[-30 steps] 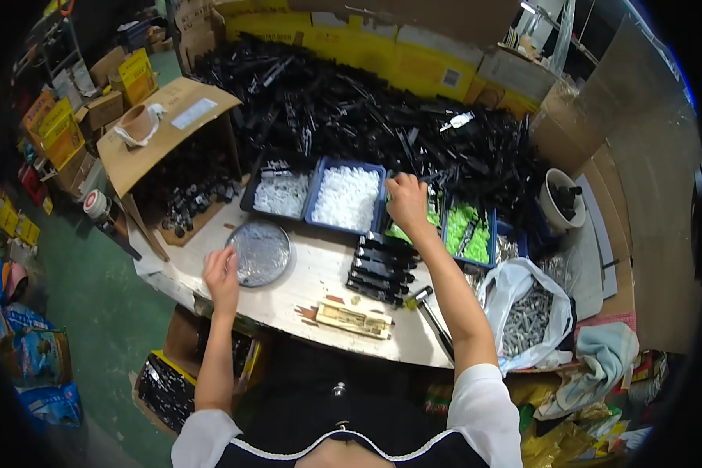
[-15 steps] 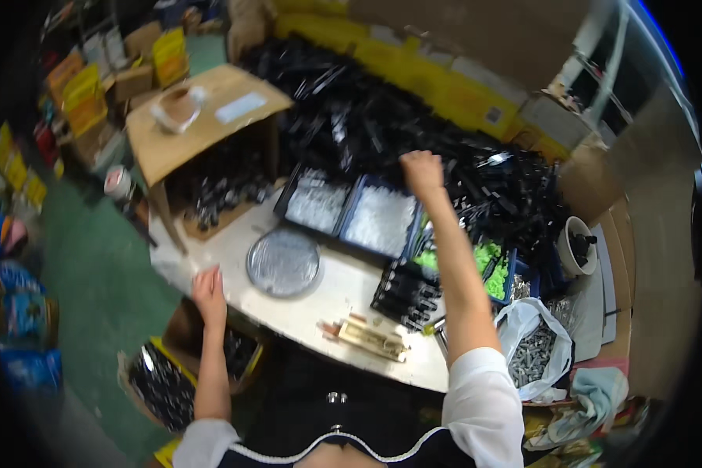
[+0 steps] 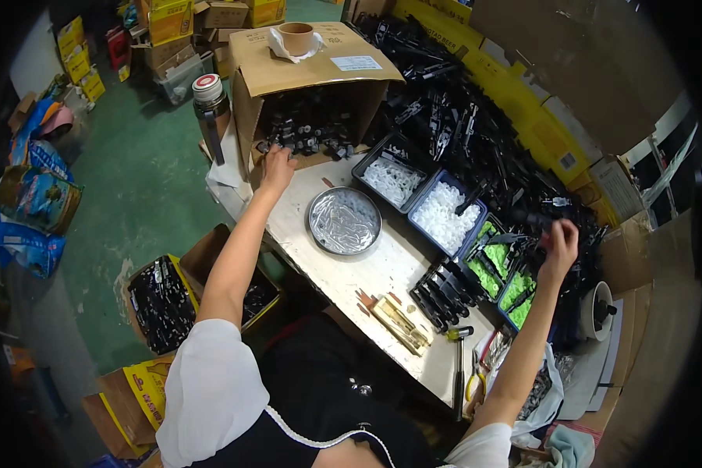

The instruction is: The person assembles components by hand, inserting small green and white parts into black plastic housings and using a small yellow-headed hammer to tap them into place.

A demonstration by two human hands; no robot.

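1. Presently, the left hand (image 3: pixel 279 164) is at the mouth of the carton (image 3: pixel 316 76), fingertips at the near edge of the small parts (image 3: pixel 308 139). Fingers are bent and close together; whether they pinch a part cannot be told.
2. Small parts: inside the carton, loosely heaped, facing various ways. Short and stubby, black, glossy in places, some with paler grey ends.
3. The right hand (image 3: pixel 559 243) is at the near side of the pile (image 3: pixel 452 129), beyond the green pieces (image 3: pixel 487 265). Fingers curl toward the thumb. Dark parts lie directly behind them, so a grip on one cannot be confirmed.
4. Pile: black parts, mostly long and narrow, tangled at all angles, with bright reflections on their surfaces. It is heaped along the back of the bench (image 3: pixel 382 274).
5. Row (image 3: pixel 444 292): several black parts set side by side on the bench, next to the green pieces. Surfaces are dark and shiny.
6. The white pieces (image 3: pixel 443 217) fill a blue tray between the pile and the round dish (image 3: pixel 345 221). A dark part lies on their right side.
7. Near the bench's front edge: a cream fixture (image 3: pixel 402 324) and yellow-handled pliers (image 3: pixel 476 380).
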